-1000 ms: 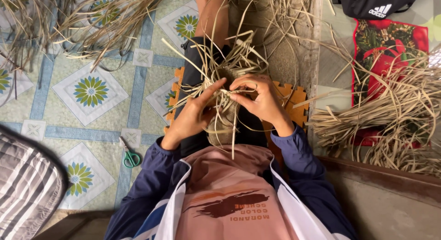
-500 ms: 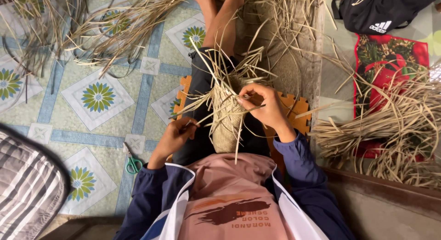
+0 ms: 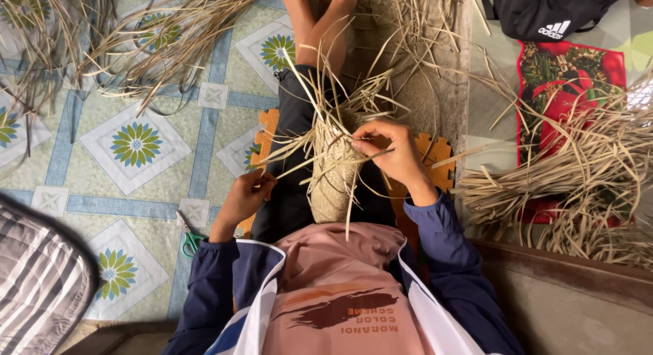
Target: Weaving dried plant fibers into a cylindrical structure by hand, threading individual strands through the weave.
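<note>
A half-woven straw basket (image 3: pixel 333 178) lies on my lap, loose dry strands sticking out of its top in all directions. My right hand (image 3: pixel 391 151) rests on the basket's upper right side and pinches a strand against the weave. My left hand (image 3: pixel 246 195) is off the basket, down at my left thigh, with its fingers closed on the end of a long strand that runs up to the basket. My legs in dark trousers stretch forward, bare feet at the top of the view.
Green-handled scissors (image 3: pixel 190 238) lie on the patterned tile floor by my left elbow. An orange foam mat (image 3: pixel 435 154) is under me. Heaps of dry straw lie at right (image 3: pixel 578 185) and upper left (image 3: pixel 156 42). A striped cushion (image 3: pixel 37 287) lies lower left, a black bag (image 3: pixel 551 11) top right.
My left hand has left the basket and pulled down and left to my thigh, drawing a strand with it. My right hand has stayed on the weave. The view has tilted slightly.
</note>
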